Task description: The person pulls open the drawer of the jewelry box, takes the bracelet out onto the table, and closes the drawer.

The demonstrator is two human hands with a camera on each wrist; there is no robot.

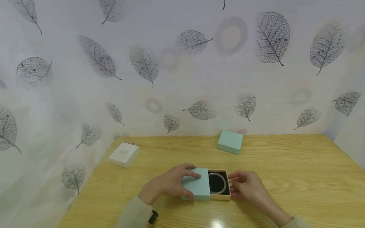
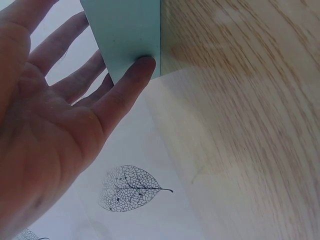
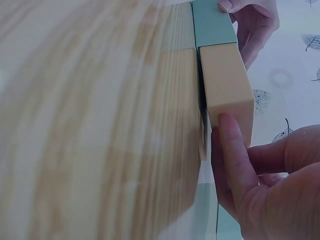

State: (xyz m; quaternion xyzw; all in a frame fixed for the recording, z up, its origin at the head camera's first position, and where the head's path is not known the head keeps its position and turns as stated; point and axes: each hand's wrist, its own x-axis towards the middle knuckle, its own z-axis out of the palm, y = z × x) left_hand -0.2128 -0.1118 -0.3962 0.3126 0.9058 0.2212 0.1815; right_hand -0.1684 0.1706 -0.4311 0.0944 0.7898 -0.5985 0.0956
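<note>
Pale green, a box cover [image 1: 199, 190] is lying well in from the far edge of the table [image 1: 299, 177], and the left hand [image 1: 174, 183] is arching over it, thumb and spread fingers clasping its sides. Facing it, the right hand [image 1: 249, 186] is bending inward, curled fingers holding the end of the partly open drawer [image 1: 220, 197], where a ring [image 1: 225, 183] is lying.

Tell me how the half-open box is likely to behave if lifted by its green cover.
The tray might slide out if tilted, since it already sticks out well past the green cover. The cover is probably fairly stiff, given its flat faces and straight edges. The ring could shift, as its visible part lies uncovered.
</note>
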